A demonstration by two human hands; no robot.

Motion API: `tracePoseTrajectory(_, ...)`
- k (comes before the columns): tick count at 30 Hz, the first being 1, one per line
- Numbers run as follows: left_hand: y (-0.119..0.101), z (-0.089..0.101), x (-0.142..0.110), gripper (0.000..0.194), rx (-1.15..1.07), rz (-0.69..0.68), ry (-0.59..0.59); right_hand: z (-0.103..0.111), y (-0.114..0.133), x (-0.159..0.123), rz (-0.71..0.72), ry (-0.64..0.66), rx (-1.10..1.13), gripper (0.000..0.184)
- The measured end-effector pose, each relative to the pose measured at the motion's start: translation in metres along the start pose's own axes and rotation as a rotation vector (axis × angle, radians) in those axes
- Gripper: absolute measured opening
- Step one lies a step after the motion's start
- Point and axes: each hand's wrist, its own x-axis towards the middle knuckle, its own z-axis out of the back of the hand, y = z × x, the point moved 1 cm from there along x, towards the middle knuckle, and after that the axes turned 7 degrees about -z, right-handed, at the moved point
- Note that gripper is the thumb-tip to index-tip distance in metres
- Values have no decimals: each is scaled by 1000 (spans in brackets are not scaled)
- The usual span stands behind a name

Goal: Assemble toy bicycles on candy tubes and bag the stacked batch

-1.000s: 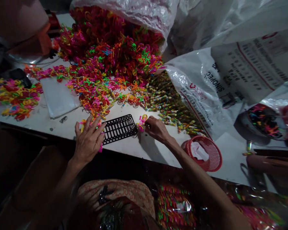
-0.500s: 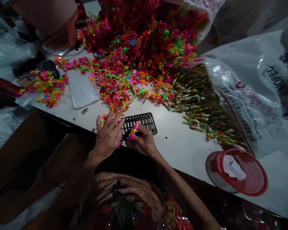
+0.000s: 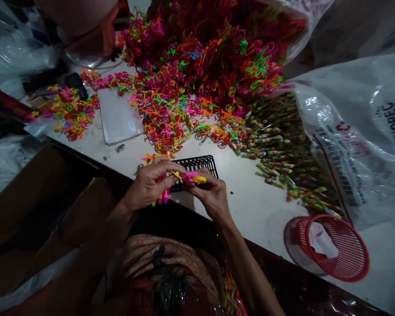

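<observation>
My right hand (image 3: 213,193) is closed, thumb and fingers pinching a small pink and yellow plastic toy piece (image 3: 191,177). Its exact kind is too small to make out. From the left, my left hand (image 3: 149,182) meets it, its thumb and forefinger closed on the yellow end of the piece. Below both hands lies a black slotted plastic tray (image 3: 213,162), partly covered by them. More pink, orange and yellow plastic pieces (image 3: 163,196) show around and under my left hand, at the tray's left end.
A large heap of bright plastic pieces (image 3: 171,118) spreads across the white table (image 3: 246,206). Many thin printed candy-like tubes (image 3: 273,145) spill from a white plastic bag (image 3: 349,109). Clear plastic sleeves (image 3: 118,116), a black phone (image 3: 76,85) and a red mesh basket (image 3: 345,254) also lie there.
My left hand has gone from lying spread over the tray's left end to pinching the piece. My right hand has turned it sideways between both hands. The view has shifted slightly.
</observation>
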Motion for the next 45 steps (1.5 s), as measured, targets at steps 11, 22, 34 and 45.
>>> tracePoseTrajectory(11,10,-5,-14,43,483,36,-54,-28,-41,1,-128,-19,-33,24)
tracePoseTrajectory(22,23,-21,-24,52,651,35,151,-42,-40,-3,44,153,-660,9)
tracePoseTrajectory(34,20,-16,-28,33,637,-62,159,44,-12,47,-125,15,-884,27)
tracePoseTrajectory(45,20,-13,-18,47,720,49,109,94,-26,83,-244,-348,-888,17)
